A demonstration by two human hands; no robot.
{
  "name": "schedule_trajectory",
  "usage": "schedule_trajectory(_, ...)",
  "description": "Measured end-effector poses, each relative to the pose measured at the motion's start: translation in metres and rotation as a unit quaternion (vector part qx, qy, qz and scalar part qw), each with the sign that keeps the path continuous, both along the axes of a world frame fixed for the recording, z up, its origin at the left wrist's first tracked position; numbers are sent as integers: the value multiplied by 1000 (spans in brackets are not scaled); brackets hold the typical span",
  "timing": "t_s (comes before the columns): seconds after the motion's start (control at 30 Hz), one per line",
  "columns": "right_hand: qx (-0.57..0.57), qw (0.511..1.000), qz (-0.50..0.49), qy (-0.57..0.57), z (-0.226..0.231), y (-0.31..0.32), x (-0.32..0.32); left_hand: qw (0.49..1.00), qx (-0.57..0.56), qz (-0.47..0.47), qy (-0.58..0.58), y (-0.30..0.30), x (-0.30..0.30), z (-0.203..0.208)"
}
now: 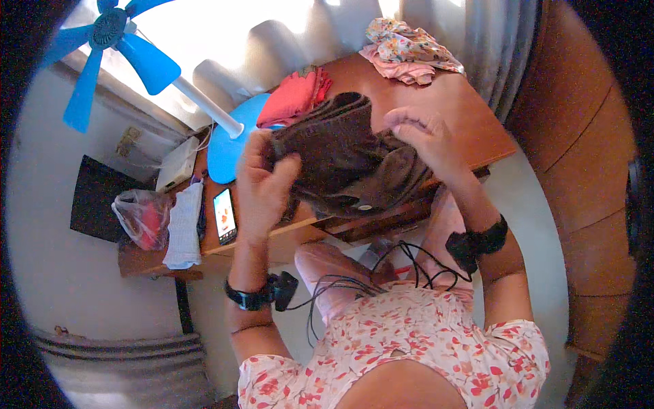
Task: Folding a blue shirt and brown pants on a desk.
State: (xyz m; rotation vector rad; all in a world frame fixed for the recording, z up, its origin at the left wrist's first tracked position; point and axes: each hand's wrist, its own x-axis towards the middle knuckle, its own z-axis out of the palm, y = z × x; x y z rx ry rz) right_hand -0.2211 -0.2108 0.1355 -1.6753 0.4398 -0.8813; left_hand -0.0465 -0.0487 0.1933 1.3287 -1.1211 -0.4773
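Note:
A dark brown garment (334,150), thick and partly folded, is in front of me over the table's near edge. A pale round button shows on its lower part, but its exact kind is unclear. My left hand (267,180) is closed on the garment's left edge, thumb on the near side. Over the garment's right side is my right hand (426,136), its fingers loosely bent and somewhat apart, nothing visible between them. Just behind the garment lies a folded red cloth (296,95).
A blue fan (109,31) stands on the brown table (470,116) at the left. Floral and pink cloths (412,51) are piled at the far right. Near the left end lie a phone (224,215), a pale folded cloth (184,225) and a plastic bag (142,217). Black cables (409,255) cross my lap.

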Motion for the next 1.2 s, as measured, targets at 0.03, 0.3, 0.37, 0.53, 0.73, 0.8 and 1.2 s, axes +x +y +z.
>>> schedule_trajectory(0.03,-43,999,-15,-2,-13,-17,0,1000,-27,-2,5,1,-3,12)
schedule_trajectory(0.3,-202,973,84,71,-54,-25,23,962,-197,62,-179,1,-8,89)
schedule_trajectory(0.37,173,949,241,109,-38,2,28,953,-194,109,-207,-4,-10,98)
schedule_trajectory(0.53,-35,904,392,167,-112,-16,53,928,-267,122,-231,-23,-17,114)
schedule_trajectory(0.73,-53,912,360,192,-116,8,52,896,-325,129,-275,-41,-18,132)
schedule_trajectory(0.8,-33,927,297,225,-102,16,49,884,-329,154,-293,-52,-25,138)
schedule_trajectory(1.2,325,871,78,-360,4,8,3,298,-207,358,-860,-19,72,219)
